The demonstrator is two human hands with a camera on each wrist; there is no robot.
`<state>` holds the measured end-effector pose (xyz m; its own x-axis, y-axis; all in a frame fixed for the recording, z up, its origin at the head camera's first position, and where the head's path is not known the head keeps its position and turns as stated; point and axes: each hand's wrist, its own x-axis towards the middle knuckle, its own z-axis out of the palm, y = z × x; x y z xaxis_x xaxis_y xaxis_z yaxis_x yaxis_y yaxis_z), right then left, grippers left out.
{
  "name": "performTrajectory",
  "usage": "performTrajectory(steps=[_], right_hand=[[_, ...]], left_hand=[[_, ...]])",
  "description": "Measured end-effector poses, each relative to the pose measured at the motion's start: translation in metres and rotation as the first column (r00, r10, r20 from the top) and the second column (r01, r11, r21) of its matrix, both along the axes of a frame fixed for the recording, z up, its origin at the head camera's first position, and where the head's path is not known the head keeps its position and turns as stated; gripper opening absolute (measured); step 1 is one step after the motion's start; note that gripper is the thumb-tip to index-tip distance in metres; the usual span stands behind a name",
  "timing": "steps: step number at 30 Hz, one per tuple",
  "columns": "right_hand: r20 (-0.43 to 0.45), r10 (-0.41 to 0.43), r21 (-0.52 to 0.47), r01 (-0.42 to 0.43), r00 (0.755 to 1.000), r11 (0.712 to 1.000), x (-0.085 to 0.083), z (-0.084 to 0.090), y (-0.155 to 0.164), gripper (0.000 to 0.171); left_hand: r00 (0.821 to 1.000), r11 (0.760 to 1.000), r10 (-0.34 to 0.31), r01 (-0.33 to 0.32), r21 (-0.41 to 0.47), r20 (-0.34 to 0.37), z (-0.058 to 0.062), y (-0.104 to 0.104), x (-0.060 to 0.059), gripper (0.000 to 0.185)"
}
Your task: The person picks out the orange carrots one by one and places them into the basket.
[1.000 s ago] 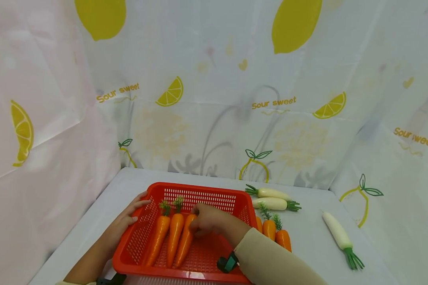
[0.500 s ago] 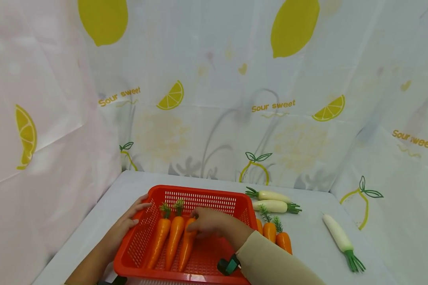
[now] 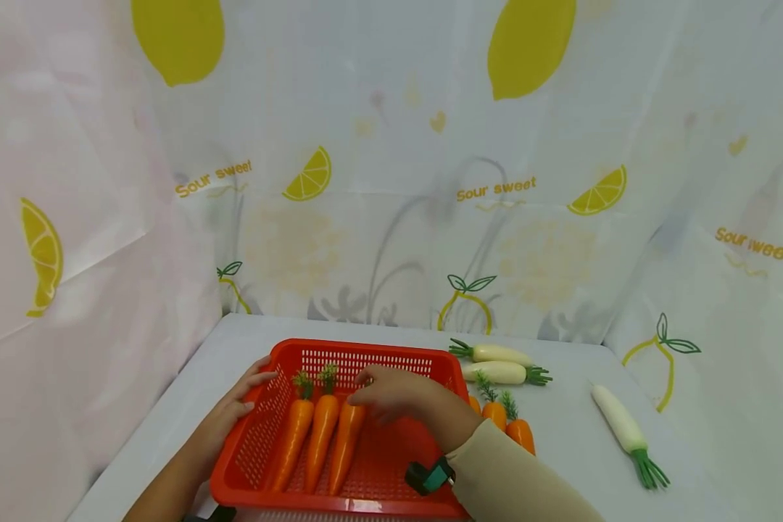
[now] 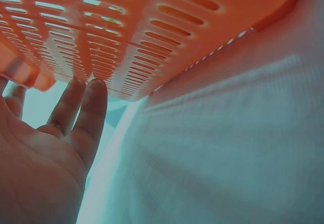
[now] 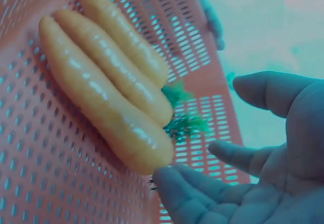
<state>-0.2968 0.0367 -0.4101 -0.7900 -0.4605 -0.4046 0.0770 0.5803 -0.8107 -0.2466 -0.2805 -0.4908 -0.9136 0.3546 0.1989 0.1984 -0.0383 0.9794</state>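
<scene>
Three orange carrots lie side by side in a red plastic basket (image 3: pixel 391 500), leafy tops toward its far wall. My right hand (image 3: pixel 394 395) is over the basket, beside the top end of the rightmost carrot (image 3: pixel 347 446). In the right wrist view its fingers are spread, thumb apart, with fingertips (image 5: pixel 164 176) right by that carrot's thick end. Its green top is mostly hidden. My left hand (image 3: pixel 228 413) rests at the basket's left rim. Seen from the left wrist, its fairly straight fingers (image 4: pixel 92 110) touch the slotted outer wall.
More orange carrots (image 3: pixel 494 415) lie on the white table (image 3: pixel 561 464) just right of the basket, partly behind the right sleeve. Two white radishes (image 3: pixel 499 373) lie behind them, and another white radish (image 3: pixel 616 417) is farther right. Lemon-printed cloth (image 3: pixel 391 239) hangs around the table.
My right fingers, which held the rightmost carrot, have let go and drawn slightly right. That carrot's lower end has shifted a little right. My left hand stays at the rim.
</scene>
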Motion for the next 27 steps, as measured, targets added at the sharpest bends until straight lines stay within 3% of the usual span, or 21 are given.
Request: performTrajectory(steps=[5,10,27], right_hand=[[0.036,0.095,-0.083,-0.092,0.995,0.992,0.005,0.008,0.009,0.035],[0.058,0.188,-0.148,-0.177,0.981,0.973,0.012,0.018,0.022,0.038],[0.026,0.194,-0.283,-0.179,0.981,0.942,0.029,0.035,0.057,0.033]], left_hand=[[1.000,1.000,-0.001,0.000,0.021,0.020,0.000,-0.001,0.001,0.057],[1.000,1.000,-0.007,0.007,0.019,0.007,-0.001,-0.001,0.000,0.056],[1.000,1.000,-0.009,0.009,0.030,0.013,0.000,0.000,0.001,0.056]])
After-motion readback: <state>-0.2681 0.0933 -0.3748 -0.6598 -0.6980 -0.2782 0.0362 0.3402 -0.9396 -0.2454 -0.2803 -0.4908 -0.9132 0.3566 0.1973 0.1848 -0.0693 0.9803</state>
